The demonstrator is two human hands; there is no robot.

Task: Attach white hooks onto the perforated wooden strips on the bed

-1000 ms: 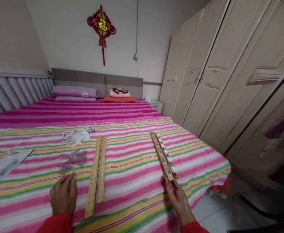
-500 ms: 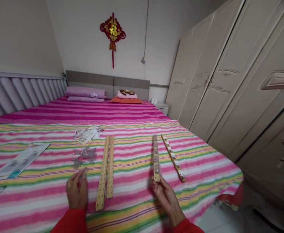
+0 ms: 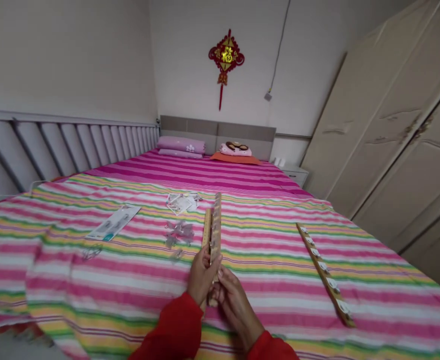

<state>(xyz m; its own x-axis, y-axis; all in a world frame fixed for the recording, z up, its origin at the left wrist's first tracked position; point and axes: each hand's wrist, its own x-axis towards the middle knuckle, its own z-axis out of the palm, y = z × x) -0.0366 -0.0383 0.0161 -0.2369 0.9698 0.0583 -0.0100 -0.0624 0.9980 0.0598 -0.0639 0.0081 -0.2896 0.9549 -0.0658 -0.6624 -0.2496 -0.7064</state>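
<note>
My left hand [image 3: 200, 275] grips a wooden strip [image 3: 215, 227] bearing a row of small clear squares, near its lower end. At that same end, the fingers of my right hand [image 3: 235, 299] are pinched on the strip. It is held up over the bed, pointing away from me. Behind and beside it lie wooden strips with small holes [image 3: 206, 227], mostly hidden by the held strip and my hands. To the left lies a small pile of clear squares [image 3: 179, 232], close to my left hand but not touched.
A wooden strip with white round pieces [image 3: 323, 270] lies to the right. Left are a card package [image 3: 116, 222], a wire-like tangle [image 3: 92, 251] and a heap of cards [image 3: 182, 202]. A striped sheet [image 3: 122, 285] covers the bed; a wardrobe [image 3: 385, 135] stands right.
My right hand has brought the strip with clear squares leftward, over the holed strips. My left hand has come across from beside the pile onto it. The view has turned left.
</note>
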